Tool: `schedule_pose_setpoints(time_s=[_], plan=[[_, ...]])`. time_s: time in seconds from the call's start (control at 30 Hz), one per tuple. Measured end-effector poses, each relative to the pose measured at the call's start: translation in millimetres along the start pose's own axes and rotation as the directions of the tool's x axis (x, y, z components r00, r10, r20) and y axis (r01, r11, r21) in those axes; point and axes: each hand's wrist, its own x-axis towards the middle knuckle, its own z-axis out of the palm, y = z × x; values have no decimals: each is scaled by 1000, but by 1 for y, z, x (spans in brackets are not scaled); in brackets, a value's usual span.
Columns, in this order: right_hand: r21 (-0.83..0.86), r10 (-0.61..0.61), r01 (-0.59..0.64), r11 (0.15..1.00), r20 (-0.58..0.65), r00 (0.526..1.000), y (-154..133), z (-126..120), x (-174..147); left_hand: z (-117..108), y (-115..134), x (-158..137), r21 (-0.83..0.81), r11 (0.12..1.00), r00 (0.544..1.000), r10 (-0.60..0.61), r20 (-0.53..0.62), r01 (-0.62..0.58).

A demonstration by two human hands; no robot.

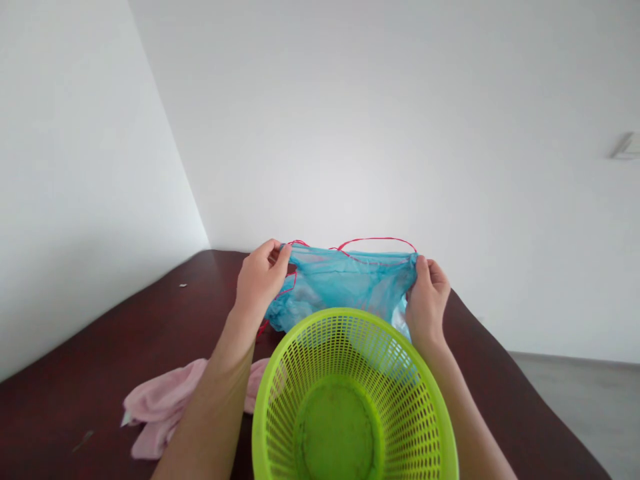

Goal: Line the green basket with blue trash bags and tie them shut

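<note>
A thin blue plastic bag (350,280) with red drawstrings is stretched between my two hands above the table. My left hand (263,277) pinches its upper left corner, and my right hand (429,293) grips the upper right corner. One red drawstring (377,239) loops up over the bag's top edge. Closer to me, between my forearms, stands a green slotted plastic basket (340,427) with nothing inside. Its far rim hides the lower part of the bag. More crumpled blue plastic (287,308) shows beside the bag on the left.
A pink cloth (163,403) lies on the dark red table (115,340), partly behind my left forearm. Farther back is a tiny pale scrap (183,285). White walls meet behind the table, with a switch plate (627,145) at right. Grey floor (575,387) shows beyond the right edge.
</note>
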Motion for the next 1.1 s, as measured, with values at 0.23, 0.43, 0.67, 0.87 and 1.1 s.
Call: schedule_pose_setpoints(time_s=[0.23, 0.43, 0.67, 0.87, 1.1], plan=[[63, 112, -121, 991, 131, 985, -7, 1, 10, 18, -23, 7, -207, 973, 970, -49, 236, 100], [-308, 303, -162, 938, 493, 816, -22, -7, 6, 25, -10, 2, -442, 844, 891, -87, 445, 303], [-377, 263, -85, 922, 449, 854, -27, -18, 10, 17, 11, 1, -563, 824, 975, 66, 214, 68], [103, 59, -65, 993, 65, 996, -50, -31, 22, 11, 6, -1, -131, 979, 977, 174, 121, -158], [217, 137, -192, 957, 248, 959, -70, -36, 20, 18, 8, -5, -76, 969, 961, 243, 128, -235]])
